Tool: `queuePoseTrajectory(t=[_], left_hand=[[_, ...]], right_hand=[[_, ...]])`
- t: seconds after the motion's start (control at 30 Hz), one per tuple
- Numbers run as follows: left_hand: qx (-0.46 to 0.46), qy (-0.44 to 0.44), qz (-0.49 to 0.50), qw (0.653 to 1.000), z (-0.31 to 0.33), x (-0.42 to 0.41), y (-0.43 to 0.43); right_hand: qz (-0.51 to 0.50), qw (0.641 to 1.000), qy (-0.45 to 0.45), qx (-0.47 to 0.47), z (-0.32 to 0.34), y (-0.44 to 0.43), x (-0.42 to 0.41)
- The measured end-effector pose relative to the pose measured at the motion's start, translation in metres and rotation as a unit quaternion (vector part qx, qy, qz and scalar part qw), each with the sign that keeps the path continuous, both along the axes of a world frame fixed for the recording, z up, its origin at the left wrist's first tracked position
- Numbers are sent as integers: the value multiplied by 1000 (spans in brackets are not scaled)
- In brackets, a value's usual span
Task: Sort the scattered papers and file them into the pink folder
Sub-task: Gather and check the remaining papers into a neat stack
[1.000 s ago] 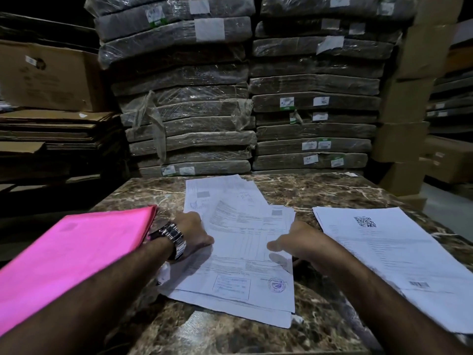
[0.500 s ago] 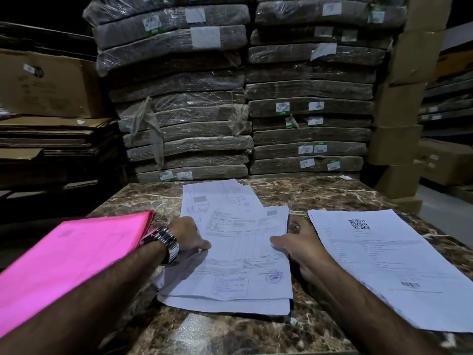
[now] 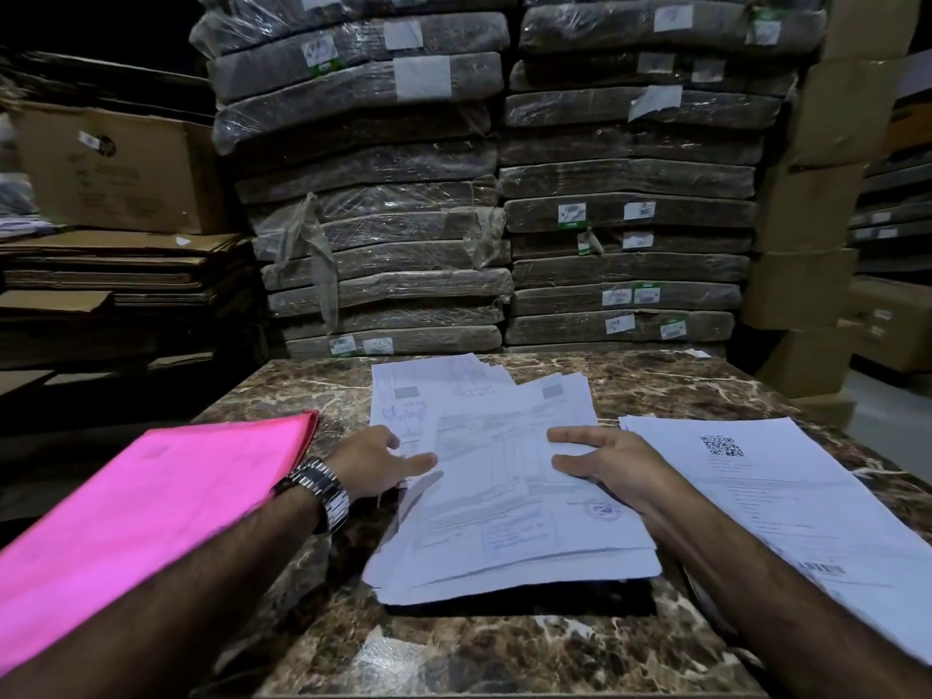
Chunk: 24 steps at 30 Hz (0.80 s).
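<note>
Loose paper stack [image 3: 504,522] mid-bench [image 3: 504,648], fanned, its near edge seemingly lifted. Left hand [image 3: 375,459] and right hand [image 3: 620,464] flank it, fingers [image 3: 570,433] straightish, touching its side edges, no real pinch. Pink folder [image 3: 151,507] lies closed at the bench's left edge. Risk: unsquared sheets slip out or mix into the QR-code pile [image 3: 787,507] on the right.

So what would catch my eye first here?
The bright pink folder glows on the left of the marble table in the dim room. At the middle, the left hand and right hand touch a loose pile of printed papers. Behind the table rise tall stacks of plastic-wrapped bundles.
</note>
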<state>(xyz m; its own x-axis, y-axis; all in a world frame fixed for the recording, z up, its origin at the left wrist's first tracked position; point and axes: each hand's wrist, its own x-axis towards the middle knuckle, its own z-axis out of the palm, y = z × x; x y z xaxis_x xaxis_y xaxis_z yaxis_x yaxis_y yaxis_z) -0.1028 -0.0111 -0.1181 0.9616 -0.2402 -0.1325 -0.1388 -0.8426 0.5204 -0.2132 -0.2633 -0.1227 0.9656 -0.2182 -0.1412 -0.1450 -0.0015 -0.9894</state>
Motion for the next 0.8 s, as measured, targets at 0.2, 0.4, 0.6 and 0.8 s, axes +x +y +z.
queuePoseTrajectory(t=[0.2, 0.4, 0.6, 0.8], left_hand=[[-73, 41, 7, 996, 4, -30, -7], [-158, 118, -22, 980, 8, -52, -39], [-185, 148, -10, 971, 16, -59, -58], [-266, 239, -36, 933, 21, -62, -68]], right_hand=[[28, 1000, -6, -3, 9, -34, -3], [53, 999, 2, 8, 8, -52, -8], [66, 995, -13, 69, 10, -64, -9], [72, 989, -48, 120, 29, -67, -6]])
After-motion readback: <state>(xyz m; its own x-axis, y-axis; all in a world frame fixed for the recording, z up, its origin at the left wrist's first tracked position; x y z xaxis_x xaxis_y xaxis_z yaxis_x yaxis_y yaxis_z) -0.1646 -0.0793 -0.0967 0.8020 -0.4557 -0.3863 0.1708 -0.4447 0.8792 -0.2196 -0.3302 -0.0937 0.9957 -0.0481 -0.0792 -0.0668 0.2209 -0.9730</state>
